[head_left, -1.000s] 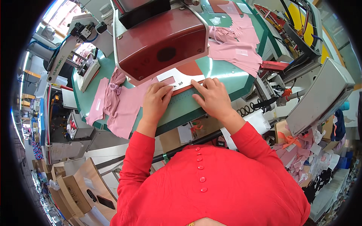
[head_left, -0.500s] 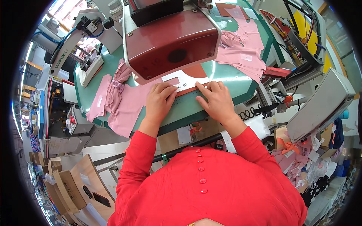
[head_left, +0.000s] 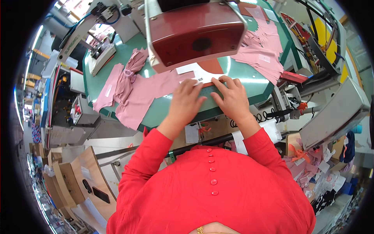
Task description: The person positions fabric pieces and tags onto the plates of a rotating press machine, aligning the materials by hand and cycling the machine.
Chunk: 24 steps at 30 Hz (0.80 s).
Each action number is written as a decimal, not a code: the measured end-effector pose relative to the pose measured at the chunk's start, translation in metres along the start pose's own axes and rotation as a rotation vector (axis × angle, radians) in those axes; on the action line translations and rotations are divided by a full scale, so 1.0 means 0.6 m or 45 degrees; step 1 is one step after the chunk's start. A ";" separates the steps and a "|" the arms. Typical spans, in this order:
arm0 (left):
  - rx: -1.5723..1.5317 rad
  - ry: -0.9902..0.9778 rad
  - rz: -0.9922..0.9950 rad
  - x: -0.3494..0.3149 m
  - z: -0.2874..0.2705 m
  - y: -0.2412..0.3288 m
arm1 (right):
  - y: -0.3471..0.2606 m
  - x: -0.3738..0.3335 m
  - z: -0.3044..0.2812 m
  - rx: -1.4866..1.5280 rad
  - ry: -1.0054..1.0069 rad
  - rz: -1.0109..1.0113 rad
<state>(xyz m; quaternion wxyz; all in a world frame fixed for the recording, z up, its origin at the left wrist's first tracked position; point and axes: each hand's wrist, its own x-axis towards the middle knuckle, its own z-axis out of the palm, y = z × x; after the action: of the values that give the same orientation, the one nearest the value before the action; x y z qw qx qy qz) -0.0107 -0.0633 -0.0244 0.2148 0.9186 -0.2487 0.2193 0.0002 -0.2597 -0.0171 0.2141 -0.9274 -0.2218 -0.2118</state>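
Note:
A white cut-out template (head_left: pixel 208 75) lies on an orange-brown pad (head_left: pixel 212 65), under the overhang of a red machine head (head_left: pixel 196 35). Pink fabric (head_left: pixel 138 93) stretches from the left and meets the template's left end. My left hand (head_left: pixel 184 102) is at the template's near edge, its fingertips at the marked spot and its thumb apart; what lies under the fingers is hidden. My right hand (head_left: pixel 235 97) rests its fingertips on the right part of the template, fingers stretched and thumb away from them. Neither hand appears to grip anything.
Bunched pink pieces with a tie (head_left: pixel 130 74) lie left on the green table (head_left: pixel 156 107). Stacked pink pieces (head_left: pixel 263 58) lie at the right. A small press (head_left: pixel 101 58) stands far left. A phone (head_left: pixel 101 194) lies on a wooden board, lower left.
The view has shifted, so the table sits farther right and higher. My left thumb has drawn away from its fingers, and my right hand has moved slightly left along the template.

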 end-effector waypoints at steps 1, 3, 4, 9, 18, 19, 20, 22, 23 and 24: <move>0.065 -0.007 0.052 -0.002 0.005 0.014 | 0.001 0.001 0.000 0.011 -0.004 -0.017; -0.003 -0.073 -0.024 0.000 0.006 0.034 | 0.002 -0.002 -0.003 -0.001 -0.018 0.028; 0.009 -0.068 -0.039 -0.001 0.005 0.035 | 0.003 -0.003 -0.003 0.005 0.008 0.014; 0.008 -0.091 -0.079 -0.006 0.004 0.033 | -0.001 -0.002 0.000 0.014 -0.007 -0.006; 0.035 -0.090 -0.091 -0.011 0.012 0.033 | -0.005 -0.003 -0.004 0.037 -0.092 0.059; 0.033 -0.099 -0.091 -0.010 0.012 0.032 | -0.004 -0.003 -0.004 0.034 -0.092 0.058; 0.036 -0.096 -0.095 -0.010 0.012 0.031 | -0.004 -0.002 -0.003 0.030 -0.091 0.056; 0.007 -0.121 -0.099 -0.007 0.009 0.031 | -0.003 -0.001 -0.002 0.024 -0.057 0.025; 0.011 -0.117 -0.103 -0.006 0.006 0.032 | -0.003 -0.001 -0.002 0.016 -0.023 -0.002; 0.015 -0.133 -0.102 -0.003 0.004 0.032 | -0.001 0.001 -0.002 0.020 -0.021 -0.013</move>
<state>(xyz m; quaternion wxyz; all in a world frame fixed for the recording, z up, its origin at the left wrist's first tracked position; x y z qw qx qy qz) -0.0220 -0.0787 -0.0219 0.2048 0.9393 -0.2213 0.1639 0.0002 -0.2594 -0.0156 0.2184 -0.9263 -0.2299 -0.2036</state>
